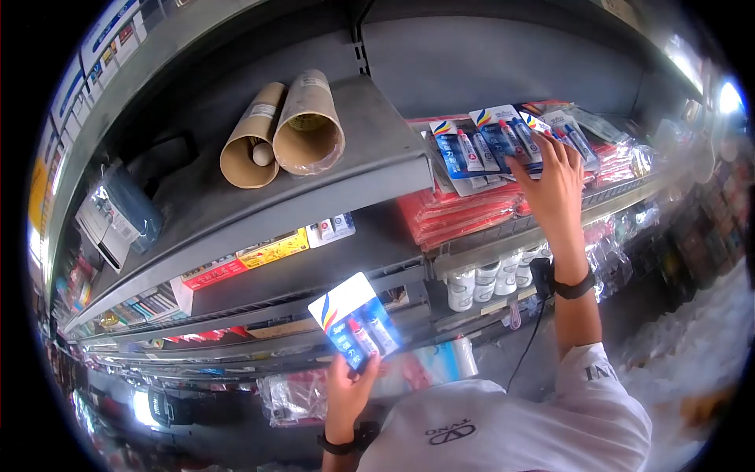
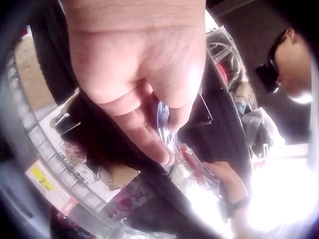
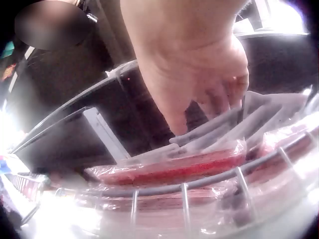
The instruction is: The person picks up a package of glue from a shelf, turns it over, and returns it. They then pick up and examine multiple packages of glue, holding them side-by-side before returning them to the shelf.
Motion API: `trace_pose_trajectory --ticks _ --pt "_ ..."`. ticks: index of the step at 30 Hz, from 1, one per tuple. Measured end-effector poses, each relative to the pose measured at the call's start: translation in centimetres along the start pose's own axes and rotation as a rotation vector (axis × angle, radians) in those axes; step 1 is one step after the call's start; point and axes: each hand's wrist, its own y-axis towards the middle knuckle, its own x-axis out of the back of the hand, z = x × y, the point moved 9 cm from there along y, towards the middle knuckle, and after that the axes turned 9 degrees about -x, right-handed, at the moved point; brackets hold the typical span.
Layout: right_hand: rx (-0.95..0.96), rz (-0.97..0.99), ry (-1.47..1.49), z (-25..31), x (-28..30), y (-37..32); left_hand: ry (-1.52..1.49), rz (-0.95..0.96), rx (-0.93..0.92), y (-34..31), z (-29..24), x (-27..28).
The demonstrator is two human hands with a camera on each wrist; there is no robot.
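Observation:
My left hand [image 1: 348, 397] pinches the lower edge of a blister card [image 1: 351, 297] between thumb and fingers, in front of the lower shelves. Two tubes are mounted on this blue-and-white card, one with a red cap. In the left wrist view, the card appears nearly edge-on between the fingertips. My right hand [image 1: 557, 197] reaches over several similar blister cards [image 1: 452, 149] on the right shelf, fingers spread and fingertips on them. From the right wrist, the thumb meets the edge of the grey-looking cards [image 3: 224, 134]; the other fingers are partly hidden.
Flat red plastic-wrapped packs [image 1: 448, 218] lie beneath the cards, behind a wire shelf rail [image 3: 184, 209]. Two cardboard tubes [image 1: 311, 145] stand out on the upper left shelf. White cylindrical containers [image 1: 486, 281] are below. A cable [image 1: 528, 346] hangs from the right wrist.

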Motion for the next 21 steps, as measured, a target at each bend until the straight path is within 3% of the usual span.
trace_pose_trajectory --ticks 8,14,17,21 --pt "0.017 0.177 -0.018 0.4 -1.5 0.7 -0.061 -0.011 0.016 0.3 -0.7 -0.5" --pt "0.034 0.224 0.303 0.5 -2.0 1.0 -0.111 -0.021 0.008 -0.1 -0.7 -0.3" --pt "-0.013 0.208 0.428 0.5 -1.5 1.0 -0.085 -0.035 -0.007 -0.3 -0.4 0.4" --pt "0.072 -0.078 0.362 1.2 2.5 -0.4 -0.048 -0.051 -0.042 -0.8 -0.6 1.1"
